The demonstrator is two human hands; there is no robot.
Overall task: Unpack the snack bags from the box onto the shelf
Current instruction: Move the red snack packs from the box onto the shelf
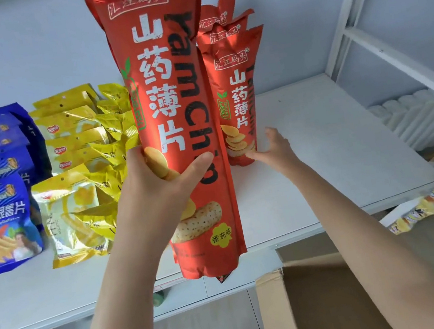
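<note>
Right forearm (378, 253) is closest to me, reaching from 5 o'clock up toward centre. Right hand (273, 150) sits just right of centre, fingers straight and spread, gripping nothing. Its fingertips touch the base of the front standing yam chip bag (237, 99). That bag stands upright on the white shelf (321, 154). I count at least two more red bags (214, 21) of the same kind lined up behind it toward 12 o'clock.

Left hand (157, 184) is at centre, gripping a tall red yam chip bag (172, 100), thumb across the front and fingers curled round the left edge. This bag is roughly upright and its top is cut off at 12 o'clock. Its bottom end overlaps the shelf's front edge in view, and I can't tell whether it touches the shelf. Its right edge covers part of the standing row.

Yellow snack bags (72, 146) lie in overlapping rows at 9 o'clock on the same shelf. Blue snack bags (4, 218) are further out at the frame edge.

Cardboard box (315, 304) sits at 5 o'clock, below the shelf, flap open; I can't see its contents. Strip of yellow printed packs (426, 197) hangs by the shelf end at 3 o'clock.
</note>
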